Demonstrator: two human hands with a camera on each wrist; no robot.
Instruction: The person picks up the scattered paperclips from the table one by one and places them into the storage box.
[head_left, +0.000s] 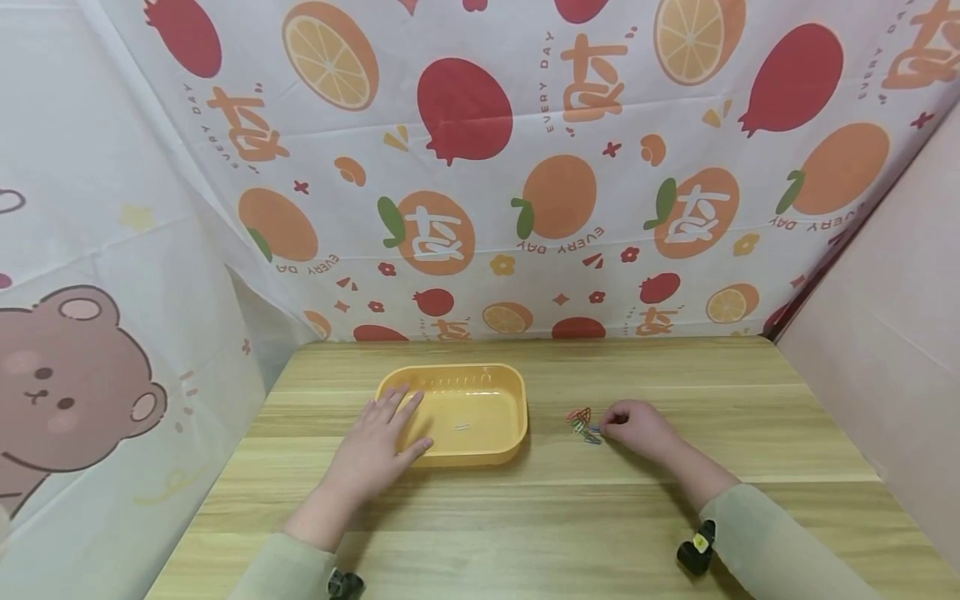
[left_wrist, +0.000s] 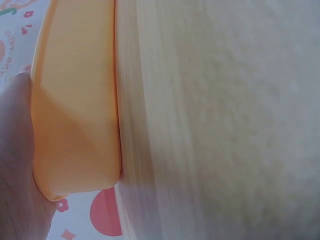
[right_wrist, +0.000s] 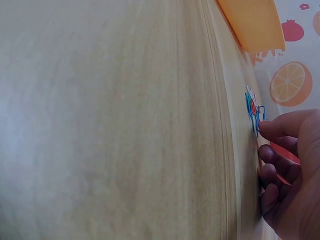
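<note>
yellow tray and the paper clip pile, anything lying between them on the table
Nothing: in the head view only bare wooden table lies between the yellow tray and the paper clip pile. One lone clip lies inside the tray.

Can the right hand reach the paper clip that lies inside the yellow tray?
Probably yes. The right hand rests at the pile of clips, beside the yellow tray; the table between is bare, and the left hand covers only the tray's far side, not the paper clip.

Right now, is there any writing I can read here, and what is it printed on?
"EVERY DAY": printed many times on the fruit-patterned cloth, beside its fruits.
Large stylised characters on the same cloth: I cannot read them.
Yellow tray, paper clips, wooden table: no writing shows.
</note>
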